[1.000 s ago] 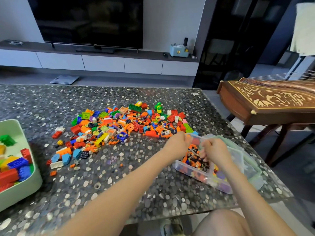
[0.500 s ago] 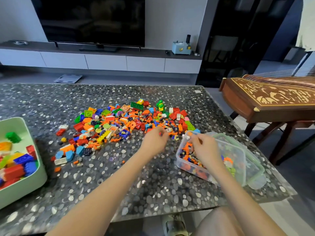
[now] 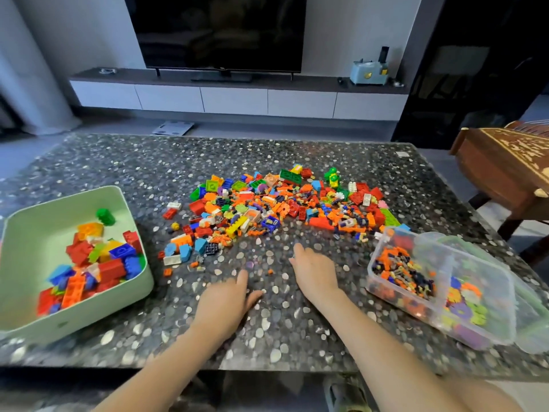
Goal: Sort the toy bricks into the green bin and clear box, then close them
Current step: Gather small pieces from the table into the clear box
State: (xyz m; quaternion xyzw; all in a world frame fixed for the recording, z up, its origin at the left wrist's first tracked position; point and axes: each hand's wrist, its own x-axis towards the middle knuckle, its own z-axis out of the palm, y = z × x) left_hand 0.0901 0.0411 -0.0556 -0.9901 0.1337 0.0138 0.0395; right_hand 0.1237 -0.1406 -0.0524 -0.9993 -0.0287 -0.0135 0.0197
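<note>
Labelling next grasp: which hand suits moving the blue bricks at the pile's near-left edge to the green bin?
Left, likely: left hand is nearer the blue bricks and the green bin; right hand sits closer to the clear box.

At left edge of speckled dark stone table, pale green plastic bin with large toy bricks inside. At right edge, clear plastic box with small bricks inside. Between them, farther back, loose pile of mixed toy bricks. Before the pile, left hand beside right hand.
</note>
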